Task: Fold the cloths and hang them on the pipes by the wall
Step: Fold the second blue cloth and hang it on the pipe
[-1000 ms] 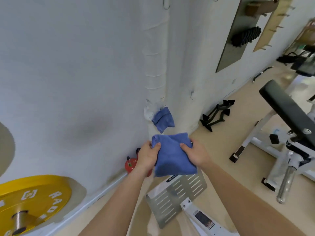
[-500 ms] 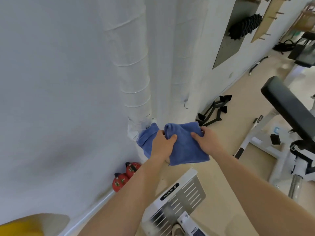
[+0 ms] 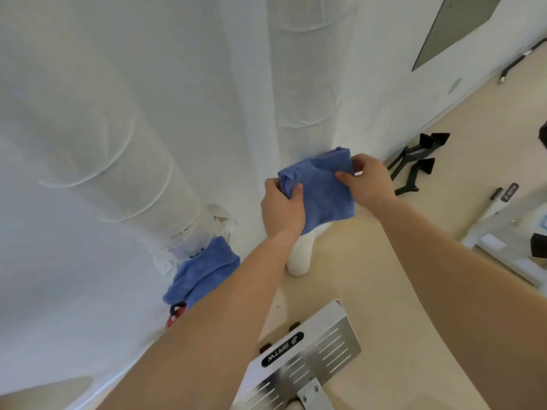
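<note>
A folded blue cloth (image 3: 321, 190) is held up against the right-hand white wrapped pipe (image 3: 307, 84) by the wall. My left hand (image 3: 282, 210) pinches its left edge and my right hand (image 3: 368, 180) grips its upper right corner. A second blue cloth (image 3: 204, 269) hangs at the lower end of the left-hand white wrapped pipe (image 3: 124, 161), below and left of my left forearm. The lower part of the right pipe shows under the held cloth and reaches the floor.
A slotted metal footplate (image 3: 307, 359) of a machine lies on the beige floor below my arms. Black handle attachments (image 3: 417, 161) lie by the wall at right. A red object (image 3: 176, 315) sits under the hanging cloth. White machine frame parts (image 3: 509, 241) stand at right.
I have moved closer to the pipes. Both hands carried the folded cloth from beside the hanging cloth rightward and up to the right pipe.
</note>
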Available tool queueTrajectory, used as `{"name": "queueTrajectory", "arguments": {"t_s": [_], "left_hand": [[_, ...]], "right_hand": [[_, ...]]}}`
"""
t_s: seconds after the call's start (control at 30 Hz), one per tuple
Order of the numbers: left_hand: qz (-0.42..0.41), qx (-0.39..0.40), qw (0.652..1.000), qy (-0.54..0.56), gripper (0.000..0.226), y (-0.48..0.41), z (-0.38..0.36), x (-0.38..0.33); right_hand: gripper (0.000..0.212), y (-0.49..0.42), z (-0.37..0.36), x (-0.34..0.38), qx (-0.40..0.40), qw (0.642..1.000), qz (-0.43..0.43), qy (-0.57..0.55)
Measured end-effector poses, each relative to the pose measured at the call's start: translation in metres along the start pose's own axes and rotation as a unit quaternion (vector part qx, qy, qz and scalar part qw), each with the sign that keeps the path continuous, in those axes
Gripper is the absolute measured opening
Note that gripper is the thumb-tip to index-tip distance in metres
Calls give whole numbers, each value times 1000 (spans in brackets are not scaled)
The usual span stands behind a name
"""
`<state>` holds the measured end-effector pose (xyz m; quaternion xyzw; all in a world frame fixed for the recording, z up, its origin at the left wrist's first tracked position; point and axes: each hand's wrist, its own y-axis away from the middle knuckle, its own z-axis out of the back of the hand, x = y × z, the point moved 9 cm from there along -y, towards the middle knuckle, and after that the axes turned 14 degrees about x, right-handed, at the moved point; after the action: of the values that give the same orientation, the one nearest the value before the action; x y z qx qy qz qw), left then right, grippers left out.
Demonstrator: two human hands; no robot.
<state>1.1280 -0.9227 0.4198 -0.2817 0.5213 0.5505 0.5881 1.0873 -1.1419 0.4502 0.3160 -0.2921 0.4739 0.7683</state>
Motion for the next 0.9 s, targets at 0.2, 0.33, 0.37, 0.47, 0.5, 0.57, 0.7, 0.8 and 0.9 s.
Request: {"name": "queueTrajectory", "arguments": {"t_s": [0.2,0.33,0.37,0.47,0.5,0.57,0.7,0.8,0.9], "left_hand": [[-5,10,1000,-13,18,-42,-21,34],[40,36,999,4,19,-55,-36,63],[61,52,996,24,22,-57,-41,72],[119,87,981,126,30,-58,-56,85],[114,83,984,109,30,-56,-55,80],[70,45,996,15,25,-51,-42,61],[-114,-5,983,-143,26,-31,-24,12],[-215,49,940,-261,14,-16,-41,-3],[-226,37,942,-246,21,-9,-46,-7]], "right_hand": [[25,-53,-15,-30,40,999,14,-17],[19,-63,-40,-67,85,994,-42,-60],[20,-64,-45,-74,90,991,-55,-80],[37,-62,-44,-77,67,991,-67,-96],[41,-59,-40,-73,52,994,-52,-84],[38,-52,-31,-58,31,998,0,-46],[22,-36,-25,-44,25,998,51,3],[26,-27,-31,-42,59,997,43,-31],[33,-27,-36,-41,69,997,18,-26]]}}
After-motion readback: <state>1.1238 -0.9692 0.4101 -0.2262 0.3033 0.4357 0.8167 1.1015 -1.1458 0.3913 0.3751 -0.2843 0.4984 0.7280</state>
